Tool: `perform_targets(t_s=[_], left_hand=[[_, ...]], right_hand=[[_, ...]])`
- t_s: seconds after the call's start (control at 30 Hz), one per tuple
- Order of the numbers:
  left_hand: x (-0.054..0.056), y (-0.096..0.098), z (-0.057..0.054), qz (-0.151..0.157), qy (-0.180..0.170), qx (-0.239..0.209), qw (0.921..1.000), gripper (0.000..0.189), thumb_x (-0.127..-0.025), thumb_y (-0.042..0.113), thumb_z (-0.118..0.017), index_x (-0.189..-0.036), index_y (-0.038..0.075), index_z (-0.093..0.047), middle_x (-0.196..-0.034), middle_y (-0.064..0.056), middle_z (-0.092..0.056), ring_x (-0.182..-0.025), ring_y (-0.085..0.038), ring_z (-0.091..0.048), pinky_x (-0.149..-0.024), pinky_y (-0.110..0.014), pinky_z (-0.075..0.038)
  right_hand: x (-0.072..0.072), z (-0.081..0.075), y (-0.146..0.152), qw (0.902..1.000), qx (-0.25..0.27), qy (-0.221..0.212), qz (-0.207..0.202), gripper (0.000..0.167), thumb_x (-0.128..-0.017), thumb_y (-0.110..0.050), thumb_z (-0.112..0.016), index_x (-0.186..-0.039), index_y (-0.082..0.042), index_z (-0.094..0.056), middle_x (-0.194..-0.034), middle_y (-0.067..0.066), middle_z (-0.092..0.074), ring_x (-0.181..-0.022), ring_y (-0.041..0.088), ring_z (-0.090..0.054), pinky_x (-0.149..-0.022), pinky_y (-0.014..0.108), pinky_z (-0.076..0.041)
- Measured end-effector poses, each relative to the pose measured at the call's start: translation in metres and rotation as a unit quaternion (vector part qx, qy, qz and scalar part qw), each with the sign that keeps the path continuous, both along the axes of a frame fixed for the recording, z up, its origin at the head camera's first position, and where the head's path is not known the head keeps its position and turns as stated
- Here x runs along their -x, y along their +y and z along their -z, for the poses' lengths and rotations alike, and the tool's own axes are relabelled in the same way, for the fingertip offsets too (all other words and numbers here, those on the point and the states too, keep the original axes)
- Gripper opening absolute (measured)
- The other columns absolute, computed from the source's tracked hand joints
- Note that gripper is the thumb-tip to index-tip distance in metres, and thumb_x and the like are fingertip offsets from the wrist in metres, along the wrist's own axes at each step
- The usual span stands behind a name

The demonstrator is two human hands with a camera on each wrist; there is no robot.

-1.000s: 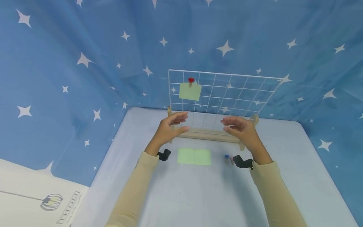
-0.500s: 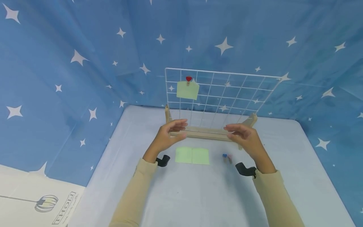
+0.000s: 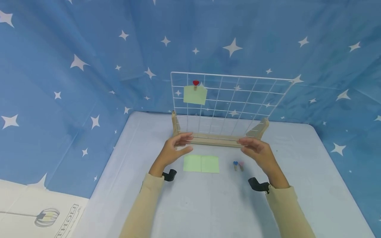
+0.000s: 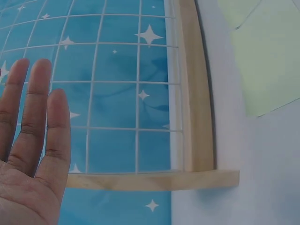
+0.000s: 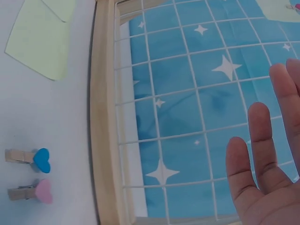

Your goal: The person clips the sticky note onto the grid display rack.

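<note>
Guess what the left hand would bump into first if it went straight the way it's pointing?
Probably the white wire rack, low down near its wooden base. The left hand points forward and across toward it, but the gap is hard to judge.

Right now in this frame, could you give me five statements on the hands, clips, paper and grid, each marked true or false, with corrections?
1. A red heart clip holds a pale green note on the white grid. True.
2. The left hand grips the blue heart clip. False: that hand holds nothing; the clip lies on the table.
3. The blue heart clip and the pink heart clip lie side by side. True.
4. The grid stands in a black metal base. False: it stands in a wooden base.
5. The right hand holds nothing. True.
</note>
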State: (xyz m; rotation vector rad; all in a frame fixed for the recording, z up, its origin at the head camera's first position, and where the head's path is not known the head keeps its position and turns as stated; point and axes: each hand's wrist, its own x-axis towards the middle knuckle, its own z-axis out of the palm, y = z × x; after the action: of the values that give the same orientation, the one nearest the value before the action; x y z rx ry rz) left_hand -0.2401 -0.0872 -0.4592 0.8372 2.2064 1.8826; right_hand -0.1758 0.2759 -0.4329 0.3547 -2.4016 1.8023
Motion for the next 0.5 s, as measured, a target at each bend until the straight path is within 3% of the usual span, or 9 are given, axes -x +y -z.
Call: perform_targets(t_s=[0.27,0.5], left_hand=[[-0.003,0.002,0.011,-0.001,-0.004,-0.006,1.0,0.054,-0.101,0.01,-0.077,-0.152,0.002,-0.06,-0.143,-0.027,-0.065,-0.128,-0.04,-0.065,-0.113,-0.05,-0.051],[-0.004,0.007,0.018,0.002,-0.011,-0.009,0.9999,0.056,-0.1,0.002,-0.075,-0.153,-0.004,-0.056,-0.144,-0.031,-0.062,-0.127,-0.044,-0.065,-0.113,-0.062,-0.047]], right_hand=[[-0.007,0.015,0.002,0.9996,0.013,-0.02,0.015,0.031,-0.103,0.006,-0.068,-0.131,0.017,-0.064,-0.119,-0.021,-0.074,-0.109,-0.002,-0.069,-0.093,0.014,-0.054],[-0.009,0.026,0.006,0.9995,0.019,-0.019,0.017,0.03,-0.103,0.005,-0.068,-0.131,0.015,-0.065,-0.12,-0.019,-0.074,-0.11,-0.001,-0.068,-0.093,0.015,-0.054]])
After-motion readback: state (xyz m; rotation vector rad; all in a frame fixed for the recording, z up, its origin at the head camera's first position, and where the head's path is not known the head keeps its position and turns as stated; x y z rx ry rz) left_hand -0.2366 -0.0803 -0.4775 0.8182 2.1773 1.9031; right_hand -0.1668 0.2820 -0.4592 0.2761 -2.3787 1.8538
